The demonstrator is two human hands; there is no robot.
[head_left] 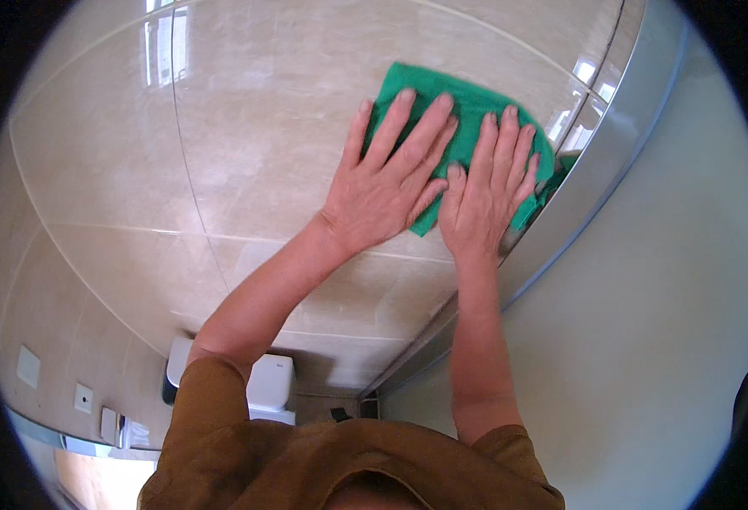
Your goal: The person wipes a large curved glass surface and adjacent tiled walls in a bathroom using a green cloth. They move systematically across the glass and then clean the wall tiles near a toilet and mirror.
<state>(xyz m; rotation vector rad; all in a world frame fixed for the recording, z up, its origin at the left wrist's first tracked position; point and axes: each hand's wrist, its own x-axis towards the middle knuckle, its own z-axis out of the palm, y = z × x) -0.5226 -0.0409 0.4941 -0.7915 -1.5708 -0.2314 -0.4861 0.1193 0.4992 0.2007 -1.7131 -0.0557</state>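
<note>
A green cloth [476, 110] lies spread against the glossy beige tiled wall [263, 144]. Flat on its left part rests my left hand [382, 183], fingers stretched out and apart. My right hand [489, 187] lies flat on the cloth's right part, with its fingers extended close together. The thumbs of both hands come near each other over the lower middle of the cloth. Its right edge bunches up next to a metal frame [591, 178], where a reflection of the green shows.
Right of the metal frame is a pale, smooth panel [629, 314]. Low down, partly behind my left arm, stands a white fixture [270, 382]. A blank wall plate [28, 366] and a socket [84, 398] sit on the left wall, with a small holder [110, 427] nearby.
</note>
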